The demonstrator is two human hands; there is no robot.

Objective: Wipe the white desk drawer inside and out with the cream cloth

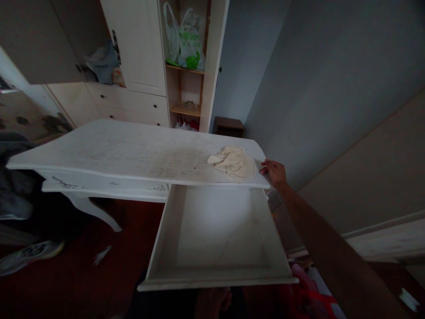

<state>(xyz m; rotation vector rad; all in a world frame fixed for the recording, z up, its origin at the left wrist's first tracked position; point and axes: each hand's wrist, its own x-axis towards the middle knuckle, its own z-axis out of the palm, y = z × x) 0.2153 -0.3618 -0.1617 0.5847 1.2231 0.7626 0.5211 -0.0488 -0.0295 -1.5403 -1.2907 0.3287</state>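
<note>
A white desk (133,141) with a dark-smudged top stands before me, its right drawer (219,230) pulled far out towards me and bare inside. Below the drawer's front edge, my left hand (214,302) is partly hidden, its visible fingers curled closed at the drawer front. The exact grip there is out of sight. At the desk's right end, my right hand (274,173) is open, fingers loosely bent and fingertips at the edge of the top. A crumpled cream cloth (234,163) lies on the desktop just left of that hand.
Behind the desk is a white wardrobe (142,53) with open doors and plastic bags (191,42) on a shelf. A brown box-like stand (229,126) sits by the grey wall. A shoe (31,256) lies on the dark red floor at left; red and pink items (307,288) are at lower right.
</note>
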